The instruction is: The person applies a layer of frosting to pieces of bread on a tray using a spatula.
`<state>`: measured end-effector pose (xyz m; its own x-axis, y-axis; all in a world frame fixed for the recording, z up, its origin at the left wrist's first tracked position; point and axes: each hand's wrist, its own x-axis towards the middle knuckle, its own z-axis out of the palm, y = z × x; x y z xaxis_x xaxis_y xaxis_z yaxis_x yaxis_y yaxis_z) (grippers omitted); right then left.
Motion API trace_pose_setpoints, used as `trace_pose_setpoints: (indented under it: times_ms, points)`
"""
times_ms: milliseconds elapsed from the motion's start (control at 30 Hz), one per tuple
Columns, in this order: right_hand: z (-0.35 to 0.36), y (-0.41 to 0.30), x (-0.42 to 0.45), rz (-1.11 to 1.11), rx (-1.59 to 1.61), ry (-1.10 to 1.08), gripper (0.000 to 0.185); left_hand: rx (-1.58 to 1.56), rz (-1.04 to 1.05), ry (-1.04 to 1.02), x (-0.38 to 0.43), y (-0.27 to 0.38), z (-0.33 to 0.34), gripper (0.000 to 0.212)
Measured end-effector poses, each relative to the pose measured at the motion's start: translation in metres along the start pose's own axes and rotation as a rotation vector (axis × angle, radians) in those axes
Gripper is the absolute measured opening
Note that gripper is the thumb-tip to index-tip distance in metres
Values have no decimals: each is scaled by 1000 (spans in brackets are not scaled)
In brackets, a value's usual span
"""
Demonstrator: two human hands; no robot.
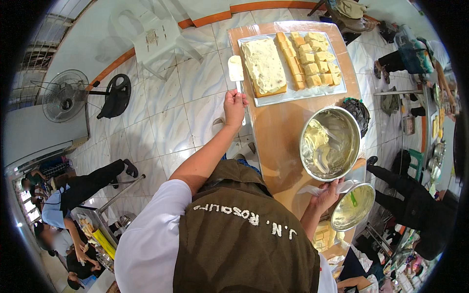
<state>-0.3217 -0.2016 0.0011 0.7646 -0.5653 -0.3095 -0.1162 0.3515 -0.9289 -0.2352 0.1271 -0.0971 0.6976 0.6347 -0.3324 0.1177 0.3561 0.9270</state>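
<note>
My left hand (235, 108) grips the handle of a spatula (236, 69) just past the table's left edge. Pale cream coats its blade. A rectangular sheet cake (264, 66) spread with the same cream lies on a covered board (311, 96). Beside it stand rows of cut yellow cake pieces (314, 62), some cream-topped. My right hand (326, 197) is at the near rim of a steel mixing bowl (311, 172) with cream (316, 135) inside. Clear plastic (344, 187) runs through its fingers. I cannot tell whether it also grips the bowl.
A second steel bowl (342, 219) holds a green utensil (353, 199). More cut cake (322, 236) sits nearer me on the wooden table (274, 146). A black plastic bag (357, 111) is behind the bowl. A white chair (157, 36) and a fan (66, 96) stand left; people work on both sides.
</note>
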Motion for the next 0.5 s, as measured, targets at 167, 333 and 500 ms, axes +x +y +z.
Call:
trace_pose_setpoints:
  times_ms: [167,333,500]
  points:
    - [-2,0,0,4,-6,-19,36,17,-12,39,0,5,2,10]
    - [-3,1,1,5,7,-23,37,57,-51,54,-2,12,14,10]
    - [3,-3,-1,2,-21,1,38,54,-42,43,0,9,20,11]
